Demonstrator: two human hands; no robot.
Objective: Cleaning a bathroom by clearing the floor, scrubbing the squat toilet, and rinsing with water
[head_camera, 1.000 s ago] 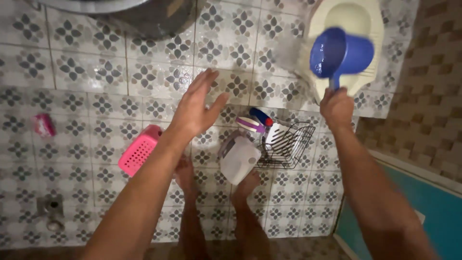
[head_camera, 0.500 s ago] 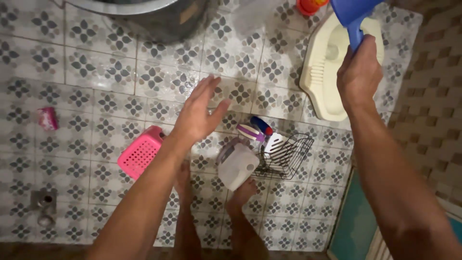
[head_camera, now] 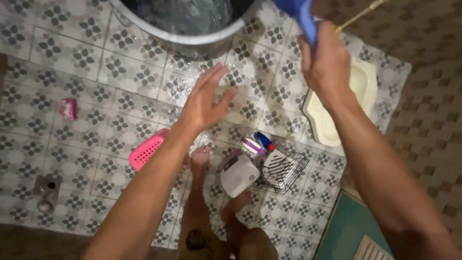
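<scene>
Fingers (head_camera: 332, 45) grip blue dipper handle (head_camera: 304, 17) above wet patterned floor tiles (head_camera: 96, 72).

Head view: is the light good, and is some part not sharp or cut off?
Head view: dim warm light, wet glare on the floor tiles; the right hand and blue dipper are slightly blurred, the dipper cropped by the top edge; the left hand is sharper.
</scene>
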